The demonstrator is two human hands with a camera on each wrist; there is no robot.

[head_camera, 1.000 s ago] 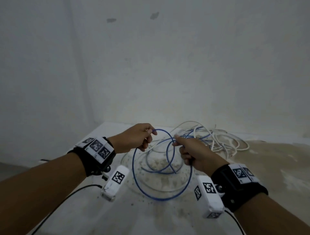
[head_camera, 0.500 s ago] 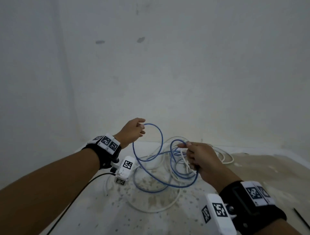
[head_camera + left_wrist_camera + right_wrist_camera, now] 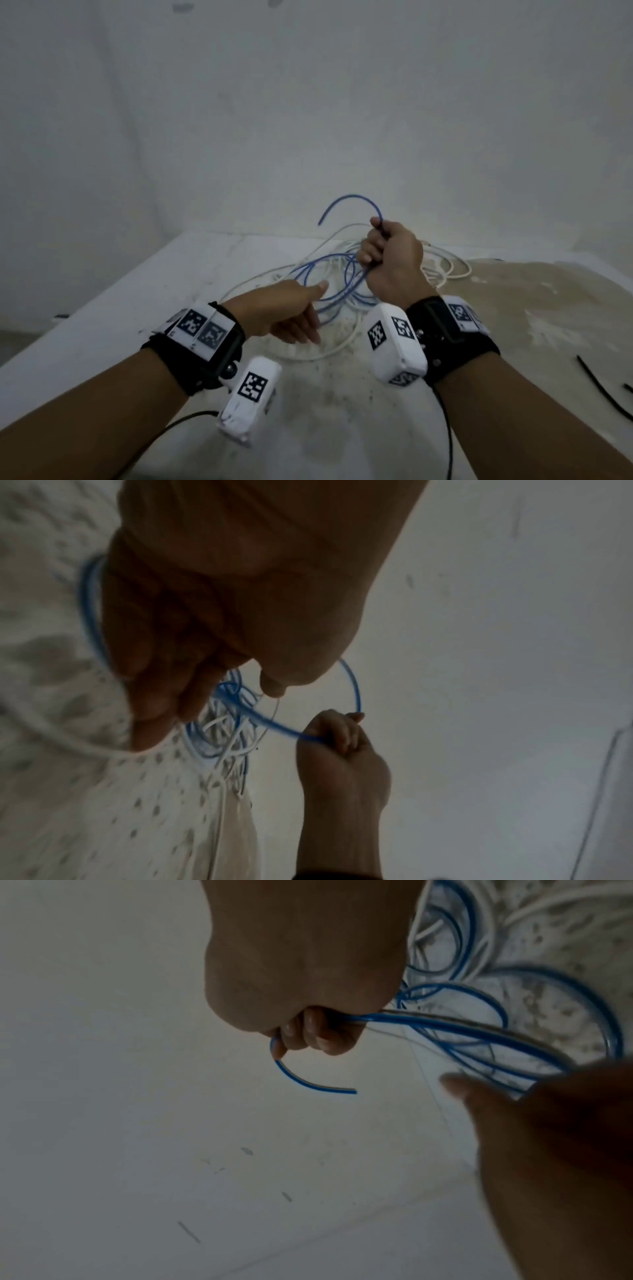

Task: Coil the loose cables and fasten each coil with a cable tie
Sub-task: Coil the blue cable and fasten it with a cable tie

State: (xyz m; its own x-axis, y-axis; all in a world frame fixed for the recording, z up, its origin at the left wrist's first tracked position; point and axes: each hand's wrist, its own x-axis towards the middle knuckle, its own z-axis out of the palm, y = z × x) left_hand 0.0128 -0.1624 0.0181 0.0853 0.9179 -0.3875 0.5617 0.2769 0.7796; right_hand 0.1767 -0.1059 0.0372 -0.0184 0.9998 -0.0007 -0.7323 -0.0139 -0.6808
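You are part-way through coiling the thin blue plastic-sheathed cable (image 3: 317, 277); no tie is on anything yet. Your right hand (image 3: 390, 260), just right of centre in the head view, is a closed fist around the gathered blue strands, with the cable's free end arcing up and to the left out of the top of the fist. The right wrist view confirms it: fingers curled tight, the short blue tail poking out below them. The rest of the blue cable hangs from the fist in loose loops down onto the speckled white tabletop (image 3: 144, 308), lying over the tangle of thin white cables (image 3: 442, 270) that spreads behind and to the right of your fist.

Your left hand (image 3: 284, 308), lower and left of centre, has its fingers loosely extended toward the hanging blue loops. From the blurred left wrist view I cannot tell whether it grips a strand or only brushes one.

The next move, as I judge it, is to catch the next slack loop with your left hand and feed it into your right fist, matching loop size and lifting the blue clear of the white. The thin black cable ties (image 3: 603, 387) lie at the lower right edge, well apart from both hands.
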